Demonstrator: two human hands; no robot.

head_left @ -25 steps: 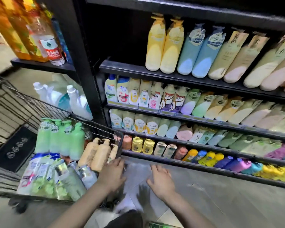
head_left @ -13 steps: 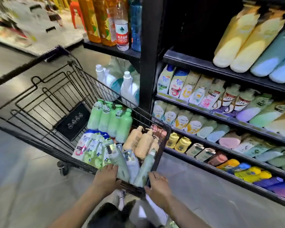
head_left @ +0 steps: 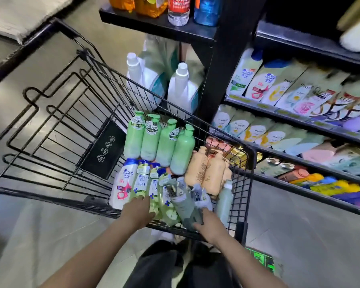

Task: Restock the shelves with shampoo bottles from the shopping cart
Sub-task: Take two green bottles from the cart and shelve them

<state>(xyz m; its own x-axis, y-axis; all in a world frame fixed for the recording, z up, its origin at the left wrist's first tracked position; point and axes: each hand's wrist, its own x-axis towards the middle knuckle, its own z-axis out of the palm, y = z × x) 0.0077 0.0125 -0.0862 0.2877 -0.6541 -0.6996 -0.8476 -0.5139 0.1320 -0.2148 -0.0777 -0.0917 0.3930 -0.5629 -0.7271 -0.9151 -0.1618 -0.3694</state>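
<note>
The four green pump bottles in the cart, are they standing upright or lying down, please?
Lying down: the green pump bottles rest side by side on the cart floor, pump heads pointing toward the far end.

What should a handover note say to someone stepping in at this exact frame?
Left hand: resting on the white and green bottles at the near end of the shopping cart, fingers fairly flat, no clear grip.
Right hand: on the grey-green bottles there; grip not readable.
Cart holds four green pump bottles and peach bottles, all lying down.
Shelves at right look mostly full.
Done: nothing lifted out yet.
Left: pick bottles and shelve them.
</note>
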